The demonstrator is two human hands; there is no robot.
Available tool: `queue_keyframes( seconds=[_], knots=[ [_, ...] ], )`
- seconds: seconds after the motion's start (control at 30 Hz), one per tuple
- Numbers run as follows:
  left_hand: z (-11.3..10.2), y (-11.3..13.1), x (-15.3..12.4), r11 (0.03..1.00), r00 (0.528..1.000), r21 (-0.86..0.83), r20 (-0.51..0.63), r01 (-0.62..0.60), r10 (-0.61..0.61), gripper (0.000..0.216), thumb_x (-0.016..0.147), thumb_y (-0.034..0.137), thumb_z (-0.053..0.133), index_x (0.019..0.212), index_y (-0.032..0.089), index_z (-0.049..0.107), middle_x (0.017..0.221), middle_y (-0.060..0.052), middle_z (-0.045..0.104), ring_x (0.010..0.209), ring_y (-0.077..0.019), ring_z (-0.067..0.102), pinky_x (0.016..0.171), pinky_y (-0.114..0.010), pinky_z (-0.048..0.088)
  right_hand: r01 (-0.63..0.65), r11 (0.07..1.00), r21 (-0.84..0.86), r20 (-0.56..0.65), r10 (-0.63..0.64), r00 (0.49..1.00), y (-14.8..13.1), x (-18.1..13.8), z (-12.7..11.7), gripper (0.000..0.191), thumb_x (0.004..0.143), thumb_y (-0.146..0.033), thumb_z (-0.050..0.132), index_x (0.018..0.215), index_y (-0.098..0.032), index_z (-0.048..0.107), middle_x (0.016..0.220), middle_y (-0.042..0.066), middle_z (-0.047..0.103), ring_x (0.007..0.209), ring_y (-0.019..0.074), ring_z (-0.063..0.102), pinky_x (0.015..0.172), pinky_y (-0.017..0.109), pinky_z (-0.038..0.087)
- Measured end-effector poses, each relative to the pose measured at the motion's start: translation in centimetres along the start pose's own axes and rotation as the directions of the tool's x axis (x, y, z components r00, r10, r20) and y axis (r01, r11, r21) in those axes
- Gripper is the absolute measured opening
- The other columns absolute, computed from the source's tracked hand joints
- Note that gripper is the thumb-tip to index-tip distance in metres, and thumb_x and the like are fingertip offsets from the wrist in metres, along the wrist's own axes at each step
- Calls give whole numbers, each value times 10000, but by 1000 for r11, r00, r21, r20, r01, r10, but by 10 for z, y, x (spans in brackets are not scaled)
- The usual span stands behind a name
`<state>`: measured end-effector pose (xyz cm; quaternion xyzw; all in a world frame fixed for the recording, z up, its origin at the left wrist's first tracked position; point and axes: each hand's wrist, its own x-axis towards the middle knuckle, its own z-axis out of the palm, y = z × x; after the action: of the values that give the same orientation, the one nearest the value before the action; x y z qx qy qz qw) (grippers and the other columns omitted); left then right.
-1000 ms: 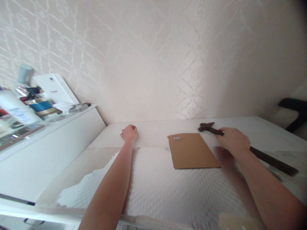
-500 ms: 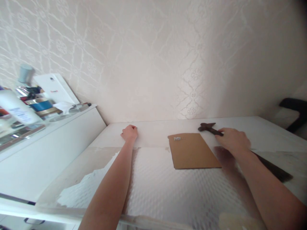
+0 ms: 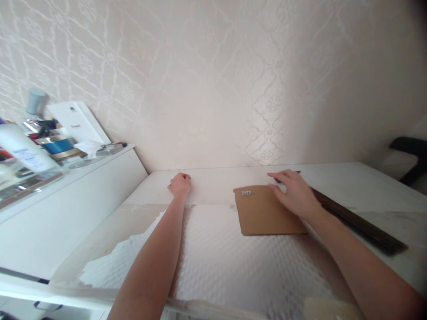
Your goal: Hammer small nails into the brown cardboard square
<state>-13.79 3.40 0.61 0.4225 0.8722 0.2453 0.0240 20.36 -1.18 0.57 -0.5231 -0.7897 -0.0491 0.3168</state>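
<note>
My left hand [image 3: 180, 184] is closed on the white tabletop near the wall. A tiny dark tip shows at its fingertips, too small to name. My right hand [image 3: 293, 191] hovers by the upper right corner of a brown cardboard sheet [image 3: 267, 215], thumb and fingers apart, holding nothing I can see. At the sheet's upper left corner is a cluster of small silvery bits [image 3: 247, 193], with a few dark dots beside it. A dark hammer [image 3: 360, 220] lies on the right; my right hand covers most of its head.
A textured translucent mat [image 3: 233, 262] covers the tabletop's front part. On the left, a white cabinet [image 3: 83, 191] carries a white bottle [image 3: 26, 149], a blue-banded roll [image 3: 56, 144] and a white box [image 3: 78, 122]. A patterned wall [image 3: 200, 89] rises behind. A black chair part [image 3: 412, 153] is at far right.
My right hand has let go of the hammer handle and moved left toward the cardboard, its fingers opening. The hammer stays lying on the table. My left hand has not visibly moved.
</note>
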Motion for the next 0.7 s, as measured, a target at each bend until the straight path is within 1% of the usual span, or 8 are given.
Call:
queue_keyframes(
  seconds=[0.07, 0.1, 0.17, 0.23, 0.4, 0.5, 0.63, 0.7],
  knots=[
    [0, 0, 0, 1000, 1000, 0, -4, -4, 4, 256, 854, 312, 445, 991, 257, 654, 1124, -69, 655, 1125, -271, 537, 935, -449, 381, 97, 994, 54, 97, -102, 990, -7, -2, 7, 396, 852, -331, 453, 1193, -179, 586, 1065, 106, 597, 998, 244, 535, 871, 379, 438],
    [0, 0, -1, 1000, 1000, 1, -10, -8, 9, 257, 856, 313, 444, 996, 255, 652, 1126, -70, 653, 1122, -272, 538, 932, -449, 383, 121, 990, 66, 133, -129, 983, -9, -3, 10, 395, 851, -331, 460, 1198, -190, 584, 1098, 103, 594, 1006, 246, 533, 867, 383, 442],
    [-1, 0, -1, 1000, 1000, 0, -27, -14, 14, 258, 859, 314, 442, 1005, 250, 646, 1129, -75, 650, 1118, -273, 540, 923, -448, 391, 148, 986, 74, 196, -160, 968, -12, -4, 14, 373, 852, -330, 464, 1174, -204, 601, 1122, 96, 601, 1005, 250, 534, 868, 393, 441],
    [-1, 0, -2, 1000, 999, -5, -48, -14, 13, 256, 862, 314, 442, 1007, 246, 642, 1127, -77, 649, 1115, -274, 542, 915, -447, 397, 155, 985, 72, 234, -168, 958, -12, -5, 15, 349, 856, -337, 464, 1138, -205, 623, 1098, 91, 620, 990, 252, 537, 869, 400, 437],
    [0, 4, -5, 999, 996, -29, -85, -25, 23, 247, 876, 313, 438, 1005, 240, 636, 1123, -77, 648, 1111, -274, 543, 904, -437, 403, 142, 988, 68, 248, -154, 956, -11, -4, 13, 347, 865, -356, 462, 1119, -194, 634, 1078, 92, 631, 969, 252, 537, 861, 396, 433],
    [-1, 9, -9, 998, 993, -25, -105, -58, 55, 243, 885, 306, 431, 1001, 228, 629, 1127, -83, 641, 1112, -272, 538, 896, -426, 403, 136, 988, 66, 255, -149, 955, -11, -4, 13, 351, 868, -358, 457, 1119, -189, 635, 1082, 93, 629, 980, 252, 533, 877, 394, 424],
    [-1, 20, -19, 990, 984, -14, -113, -138, 135, 231, 893, 299, 423, 990, 222, 618, 1094, -73, 649, 1092, -265, 536, 881, -407, 397, 129, 989, 78, 253, -144, 957, -12, -4, 13, 343, 861, -354, 469, 1115, -198, 641, 1078, 92, 630, 983, 251, 535, 874, 396, 425],
    [-1, 27, -28, 977, 970, -8, -123, -213, 210, 221, 897, 297, 421, 983, 223, 611, 1071, -61, 653, 1072, -254, 537, 878, -392, 387, 127, 988, 86, 246, -145, 958, -11, -4, 13, 336, 858, -351, 472, 1108, -208, 644, 1077, 89, 631, 979, 249, 537, 870, 398, 428]
  ],
)
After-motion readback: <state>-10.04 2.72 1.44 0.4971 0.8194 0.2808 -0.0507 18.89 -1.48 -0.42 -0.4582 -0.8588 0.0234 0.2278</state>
